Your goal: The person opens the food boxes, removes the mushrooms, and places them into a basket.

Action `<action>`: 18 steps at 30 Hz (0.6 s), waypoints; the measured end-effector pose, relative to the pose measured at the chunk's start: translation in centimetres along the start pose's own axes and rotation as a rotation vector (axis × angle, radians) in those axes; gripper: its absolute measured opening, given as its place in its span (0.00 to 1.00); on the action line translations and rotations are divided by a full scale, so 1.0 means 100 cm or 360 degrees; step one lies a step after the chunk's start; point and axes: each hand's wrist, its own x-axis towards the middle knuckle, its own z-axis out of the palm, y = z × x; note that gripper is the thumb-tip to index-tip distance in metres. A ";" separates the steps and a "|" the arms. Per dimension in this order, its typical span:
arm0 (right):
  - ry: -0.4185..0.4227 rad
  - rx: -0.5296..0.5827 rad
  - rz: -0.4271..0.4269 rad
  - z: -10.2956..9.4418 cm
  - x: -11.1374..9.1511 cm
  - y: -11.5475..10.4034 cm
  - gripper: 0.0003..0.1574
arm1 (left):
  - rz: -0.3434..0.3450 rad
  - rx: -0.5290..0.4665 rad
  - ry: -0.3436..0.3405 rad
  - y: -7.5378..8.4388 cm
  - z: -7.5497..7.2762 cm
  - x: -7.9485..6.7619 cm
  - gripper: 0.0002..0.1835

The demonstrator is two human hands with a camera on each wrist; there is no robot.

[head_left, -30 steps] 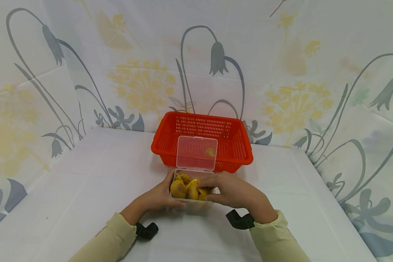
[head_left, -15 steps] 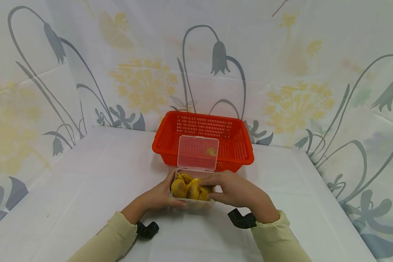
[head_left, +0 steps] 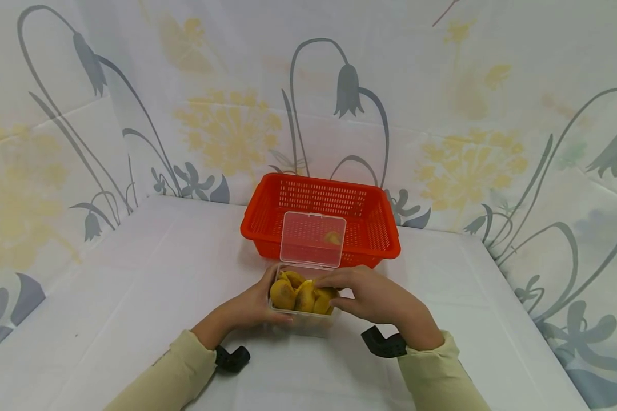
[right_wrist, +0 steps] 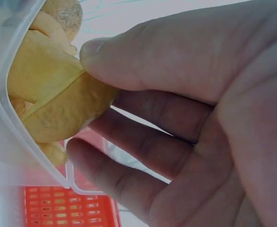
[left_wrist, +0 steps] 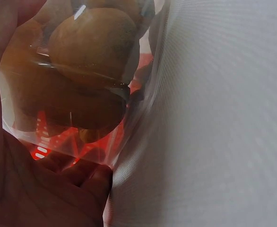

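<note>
A small clear plastic box (head_left: 308, 325) stands with its lid (head_left: 312, 240) raised at the back, filled with several rounded yellow pieces, like fruit with dark patches (head_left: 283, 294). My left hand (head_left: 252, 302) grips the box's left side, thumb along the front; in the left wrist view its fingers (left_wrist: 98, 182) bend below the clear wall. At the right end of the box, my right hand (head_left: 375, 297) pinches a ridged yellow piece (right_wrist: 70, 111) at the rim. The right wrist view shows the thumb (right_wrist: 110, 59) on it and fingers behind.
A red perforated basket (head_left: 267, 228) stands right behind the box, and a small yellowish thing (head_left: 332, 238) shows through the lid. White cloth covers the table (head_left: 149, 257); a flower-printed curtain (head_left: 226, 85) hangs behind. Black curved pieces (head_left: 231, 359) sit at both wrists.
My right hand has shifted slightly right and up along the box's edge, showing more of the yellow pieces. The left hand keeps its grip. The whole view has drifted a little.
</note>
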 end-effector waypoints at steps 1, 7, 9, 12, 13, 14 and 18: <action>0.0000 0.0003 0.0001 0.000 0.000 0.000 0.24 | 0.0002 -0.0003 -0.0003 0.000 0.000 0.000 0.57; 0.0026 0.0028 0.0031 -0.003 -0.003 0.001 0.24 | -0.0003 -0.0003 0.0002 0.001 0.000 0.000 0.57; 0.0042 0.0039 0.0041 -0.004 -0.003 0.002 0.25 | -0.0007 0.0004 0.0007 0.002 0.000 0.000 0.57; 0.0049 0.0083 0.0065 -0.005 -0.004 0.002 0.26 | -0.0002 0.0009 0.0007 0.002 0.000 0.000 0.57; 0.0051 0.0088 0.0069 -0.005 -0.005 0.002 0.26 | 0.0000 0.0013 0.0007 0.002 0.000 0.000 0.57; 0.0056 0.0100 0.0071 -0.005 -0.005 0.002 0.26 | 0.0001 0.0012 0.0007 0.002 0.000 0.000 0.57; 0.0085 0.0118 0.0070 -0.007 -0.006 0.003 0.27 | 0.0003 0.0017 0.0008 0.002 0.000 0.000 0.57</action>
